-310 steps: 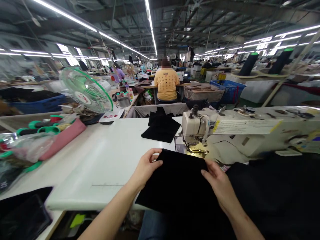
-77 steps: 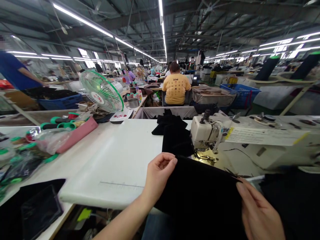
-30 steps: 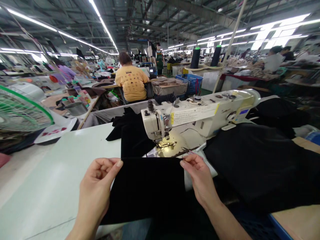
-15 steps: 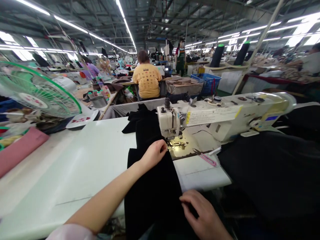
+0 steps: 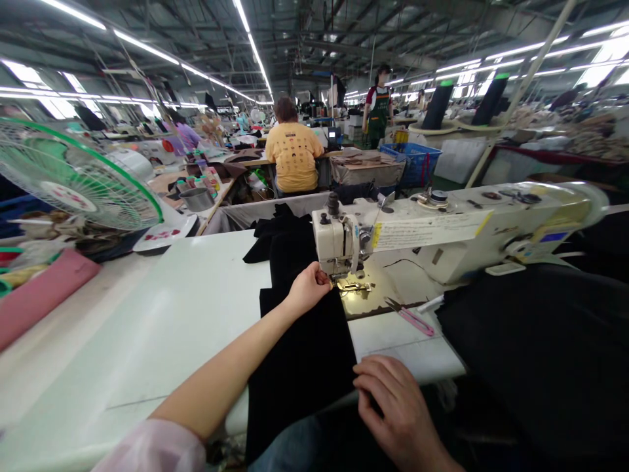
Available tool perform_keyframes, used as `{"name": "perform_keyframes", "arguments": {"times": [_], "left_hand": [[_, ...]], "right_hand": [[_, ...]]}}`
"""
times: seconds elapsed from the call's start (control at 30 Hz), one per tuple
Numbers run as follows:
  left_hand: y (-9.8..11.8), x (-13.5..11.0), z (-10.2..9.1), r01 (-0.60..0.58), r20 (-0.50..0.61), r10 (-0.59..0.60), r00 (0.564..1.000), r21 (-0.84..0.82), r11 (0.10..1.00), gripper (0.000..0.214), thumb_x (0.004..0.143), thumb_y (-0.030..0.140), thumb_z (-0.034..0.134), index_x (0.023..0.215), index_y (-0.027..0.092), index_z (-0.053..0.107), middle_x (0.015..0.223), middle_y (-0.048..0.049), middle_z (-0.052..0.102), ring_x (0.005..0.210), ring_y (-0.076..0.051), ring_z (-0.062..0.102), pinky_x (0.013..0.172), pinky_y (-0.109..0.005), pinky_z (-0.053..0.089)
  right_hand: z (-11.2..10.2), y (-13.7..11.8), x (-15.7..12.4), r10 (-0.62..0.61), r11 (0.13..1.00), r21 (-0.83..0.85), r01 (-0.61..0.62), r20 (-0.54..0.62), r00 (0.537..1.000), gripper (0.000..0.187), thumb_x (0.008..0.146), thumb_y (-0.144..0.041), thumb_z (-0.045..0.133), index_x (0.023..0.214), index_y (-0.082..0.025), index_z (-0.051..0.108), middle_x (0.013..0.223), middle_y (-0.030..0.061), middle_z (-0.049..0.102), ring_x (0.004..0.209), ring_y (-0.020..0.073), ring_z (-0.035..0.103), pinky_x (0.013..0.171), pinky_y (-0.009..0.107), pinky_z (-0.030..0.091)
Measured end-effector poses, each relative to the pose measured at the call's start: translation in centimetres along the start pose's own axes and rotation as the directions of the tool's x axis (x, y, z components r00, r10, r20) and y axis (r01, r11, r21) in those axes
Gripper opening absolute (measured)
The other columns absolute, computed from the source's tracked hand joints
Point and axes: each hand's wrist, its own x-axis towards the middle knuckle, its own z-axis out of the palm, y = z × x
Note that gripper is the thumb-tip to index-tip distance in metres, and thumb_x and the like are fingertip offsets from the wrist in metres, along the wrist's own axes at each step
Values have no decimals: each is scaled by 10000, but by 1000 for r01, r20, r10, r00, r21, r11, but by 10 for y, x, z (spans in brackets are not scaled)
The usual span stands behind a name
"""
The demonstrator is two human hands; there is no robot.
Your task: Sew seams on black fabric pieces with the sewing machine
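A long piece of black fabric (image 5: 304,357) runs from my lap across the table edge and past the left side of the white sewing machine (image 5: 417,229). My left hand (image 5: 309,288) lies on it, thumb and fingers pinched together at its right edge, close beside the lit needle area. The needle and the fabric under it are partly hidden by that hand. Lower down, my right hand (image 5: 396,400) has its fingers curled, thumb and fingertips closed at the fabric's right edge near the front of the table.
Pink-handled thread snips (image 5: 410,317) lie on the table right of the needle plate. Dark cloth (image 5: 535,347) is heaped at the right. A green-rimmed fan (image 5: 78,177) and a pink cloth roll (image 5: 46,295) are at the left. Co-workers are farther back.
The fabric has slid forward a little, its near end lifting to show blue denim on my lap. My right hand has moved slightly forward with it. A person in an apron has come closer.
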Motion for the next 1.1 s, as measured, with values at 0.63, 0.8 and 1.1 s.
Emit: {"name": "perform_keyframes", "arguments": {"times": [0.63, 0.8, 1.1], "left_hand": [[22, -12, -15, -24, 5, 23, 1000, 221, 975, 208, 738, 122, 715, 845, 190, 550, 873, -64, 671, 895, -257, 629, 822, -389, 498], [50, -109, -11, -401, 346, 261, 901, 437, 805, 118, 858, 207, 669, 968, 185, 633, 1073, -107, 675, 1022, -300, 619, 899, -469, 520], [4, -106, -19, -718, 416, 589, 693, 322, 617, 291, 971, 148, 504, 1222, 171, 650, 1252, -132, 697, 1227, -269, 609, 1040, -457, 533]], "right_hand": [[-4, -4, 12, 28, 1000, 11, -29, 74, 997, 281, 796, 6, 499, 931, -214, 610, 918, 42, 706, 892, 220, 643, 861, 421, 518], [-2, 1, 17, 43, 999, 11, -44, 114, 993, 276, 814, -4, 496, 950, -212, 617, 949, 53, 704, 929, 230, 629, 910, 449, 502], [12, 26, 57, 63, 996, -77, -53, 133, 989, 283, 825, -27, 555, 969, -219, 704, 1003, 56, 726, 994, 243, 618, 961, 452, 482]]}}
